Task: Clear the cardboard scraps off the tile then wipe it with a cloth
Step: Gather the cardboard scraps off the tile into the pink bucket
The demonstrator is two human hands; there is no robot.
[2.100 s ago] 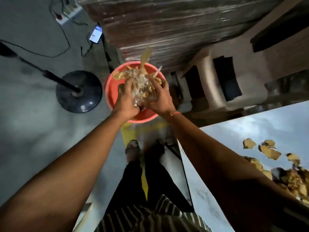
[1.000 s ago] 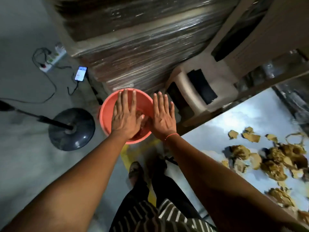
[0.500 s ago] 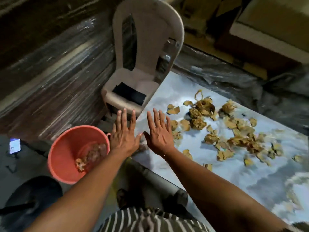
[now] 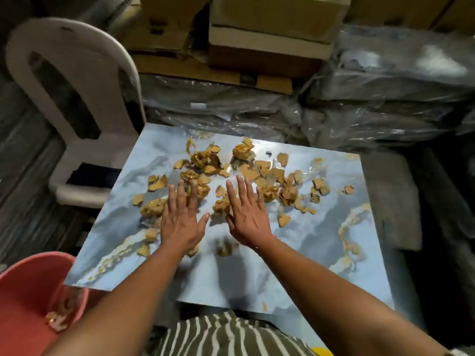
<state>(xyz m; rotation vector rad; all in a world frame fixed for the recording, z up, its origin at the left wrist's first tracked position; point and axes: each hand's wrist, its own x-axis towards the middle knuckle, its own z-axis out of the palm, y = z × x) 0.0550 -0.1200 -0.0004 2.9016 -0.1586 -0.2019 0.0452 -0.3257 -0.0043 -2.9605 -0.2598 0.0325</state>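
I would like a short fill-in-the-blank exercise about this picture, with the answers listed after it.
1. The cardboard scraps lie on a blue marbled ____.
2. Both the left hand and the right hand have their fingers ____.
3. The bucket at the lower left is ____ in colour.
4. The plastic chair stands to the ____ of the tile.

Answers: tile; straight; red; left

One tile (image 4: 321, 227), one bucket (image 4: 28, 286), one chair (image 4: 77, 80), two hands (scraps uncountable).
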